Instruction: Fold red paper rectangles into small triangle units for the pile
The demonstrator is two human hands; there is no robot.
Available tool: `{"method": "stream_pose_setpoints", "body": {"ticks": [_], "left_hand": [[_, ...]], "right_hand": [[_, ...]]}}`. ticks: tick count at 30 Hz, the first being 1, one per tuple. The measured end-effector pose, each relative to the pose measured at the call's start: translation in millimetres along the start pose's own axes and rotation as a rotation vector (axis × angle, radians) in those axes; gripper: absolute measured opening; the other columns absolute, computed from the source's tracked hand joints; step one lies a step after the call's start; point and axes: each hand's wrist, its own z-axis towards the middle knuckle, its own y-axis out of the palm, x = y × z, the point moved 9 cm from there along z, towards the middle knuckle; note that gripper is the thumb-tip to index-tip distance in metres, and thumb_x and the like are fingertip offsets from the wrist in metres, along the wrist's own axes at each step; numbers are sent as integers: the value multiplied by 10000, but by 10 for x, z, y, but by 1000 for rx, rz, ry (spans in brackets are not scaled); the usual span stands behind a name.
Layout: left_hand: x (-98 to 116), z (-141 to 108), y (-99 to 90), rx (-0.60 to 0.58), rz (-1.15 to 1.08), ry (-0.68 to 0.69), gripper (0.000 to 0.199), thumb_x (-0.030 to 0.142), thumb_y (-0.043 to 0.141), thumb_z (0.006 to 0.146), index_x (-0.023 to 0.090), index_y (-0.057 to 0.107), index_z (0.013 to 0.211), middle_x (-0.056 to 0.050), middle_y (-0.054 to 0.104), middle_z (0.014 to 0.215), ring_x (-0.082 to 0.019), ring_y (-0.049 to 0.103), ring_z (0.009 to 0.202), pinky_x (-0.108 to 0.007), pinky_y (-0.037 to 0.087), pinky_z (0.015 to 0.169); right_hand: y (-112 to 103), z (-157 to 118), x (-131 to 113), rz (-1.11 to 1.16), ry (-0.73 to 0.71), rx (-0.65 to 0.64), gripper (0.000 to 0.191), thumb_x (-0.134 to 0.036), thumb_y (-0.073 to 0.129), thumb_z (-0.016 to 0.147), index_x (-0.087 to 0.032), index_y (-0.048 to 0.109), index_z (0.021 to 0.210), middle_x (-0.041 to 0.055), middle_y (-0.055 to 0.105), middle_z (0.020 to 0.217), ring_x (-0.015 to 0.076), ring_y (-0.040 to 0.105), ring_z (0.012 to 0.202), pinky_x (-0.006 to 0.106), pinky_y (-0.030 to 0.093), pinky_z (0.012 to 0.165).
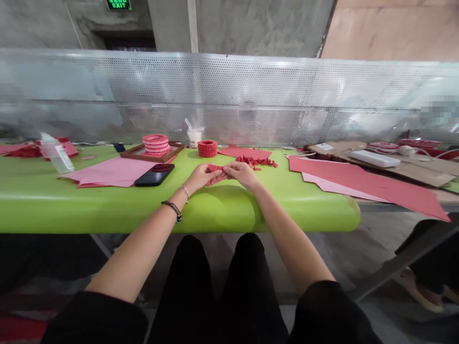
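Note:
Both hands meet above the front of the green table [107, 205]. My left hand [199, 177] is closed on a small piece of red paper [214, 168]. The fingers of my right hand [241, 173] pinch the same paper from the other side, close to my left fingertips. Just behind my right hand lies a loose pile of folded red paper pieces [256, 162]. A round red woven ring stack [207, 148] stands behind my hands, and a flat red sheet [247, 152] lies beside it.
Left: pink sheets [111, 172], a black phone [154, 175], a brown tray [134, 154] with pink-red rings [156, 144], a clear bottle [57, 154]. A white cup [195, 137] stands behind. Right: red sheets [366, 184], cardboard [426, 173], a white power strip [375, 158]. A person's foot [423, 291] shows lower right.

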Motion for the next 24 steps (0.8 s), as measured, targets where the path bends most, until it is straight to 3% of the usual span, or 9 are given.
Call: {"method": "stream_pose_setpoints", "body": {"ticks": [9, 17, 24], "left_hand": [[-55, 22, 29, -26, -6, -32, 122, 210, 590, 698, 113, 559, 631, 41, 494, 448, -43, 411, 361, -156, 317, 357], [-52, 17, -2, -6, 20, -72, 198, 242, 557, 749, 112, 546, 599, 48, 474, 425, -53, 414, 374, -173, 324, 378], [-199, 56, 15, -39, 5, -148, 199, 280, 463, 831, 107, 543, 885, -20, 571, 789, -100, 548, 631, -259, 474, 567]], "right_hand": [[-47, 2, -66, -156, -82, 57, 128, -94, 522, 738, -119, 558, 617, 2, 614, 552, 76, 580, 526, 191, 476, 547], [-77, -46, -180, -290, -174, 132, 41, -125, 536, 710, -136, 521, 673, -1, 597, 564, 87, 563, 525, 200, 450, 520], [-76, -75, -294, -442, -314, 193, 29, -134, 556, 664, -153, 535, 671, -28, 527, 522, 76, 465, 472, 194, 371, 473]]}}
